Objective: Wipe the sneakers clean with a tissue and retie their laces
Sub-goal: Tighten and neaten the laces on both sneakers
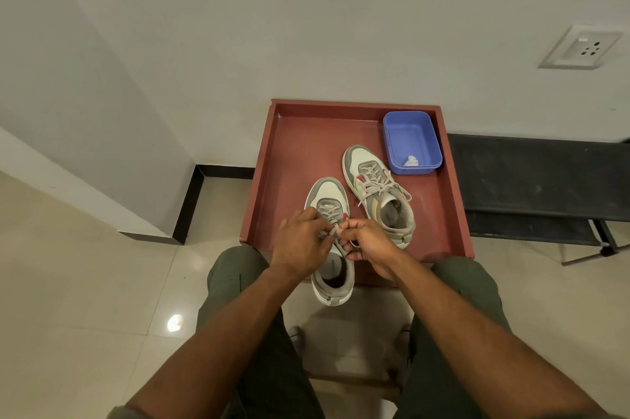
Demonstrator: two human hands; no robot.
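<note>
Two grey-and-white sneakers with red accents sit on a reddish-brown tray table (293, 152). The near sneaker (330, 279) overhangs the table's front edge with its heel toward me. My left hand (300, 244) and my right hand (366, 243) meet over its tongue, each pinching a strand of its grey lace (332, 231). The far sneaker (378, 190) lies to the right, its laces tied in a bow. A crumpled white tissue (410, 161) lies inside a blue plastic tub (412, 142) at the table's back right corner.
My knees in olive trousers flank the table's front edge. A black bench (538, 176) stands to the right against the white wall. A wall socket (584, 47) is at upper right. Beige floor tiles spread to the left.
</note>
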